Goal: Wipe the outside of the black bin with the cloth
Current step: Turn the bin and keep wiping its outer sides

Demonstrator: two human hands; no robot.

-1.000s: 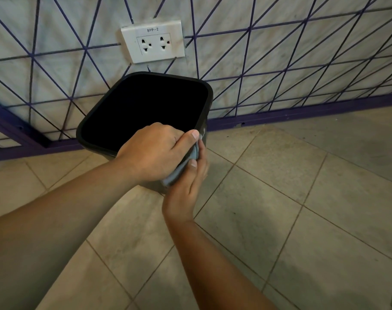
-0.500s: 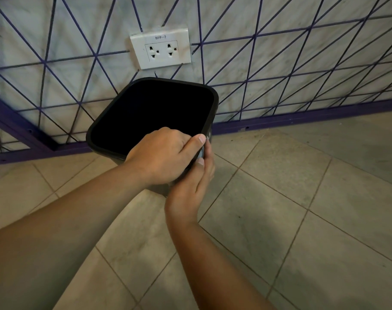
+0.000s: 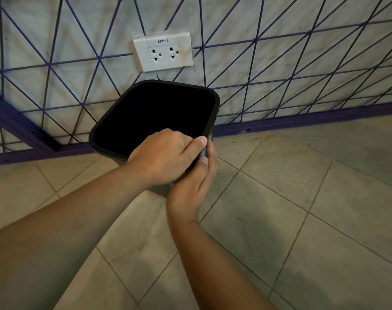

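Note:
The black bin (image 3: 114, 113) stands on the tiled floor against the wall, its open top tilted toward me. My left hand (image 3: 163, 157) grips the bin's near right rim, fingers curled over the edge. Just below it, my right hand (image 3: 190, 191) lies against the outside of the bin's near right corner and holds the grey-blue cloth (image 3: 203, 152) there. Only a thin sliver of cloth shows between my left thumb and my right fingers. The bin's near side is hidden by my hands.
A white double wall socket (image 3: 163, 52) sits just above the bin on a marble wall with purple lines. A purple skirting (image 3: 302, 121) runs along the wall's foot. Beige floor tiles (image 3: 302, 198) stretch to the right and toward me.
My right hand slid up the bin's corner under my left hand. The cloth, plainly visible a second ago, is now almost covered. The view shifted, so the bin sits further right.

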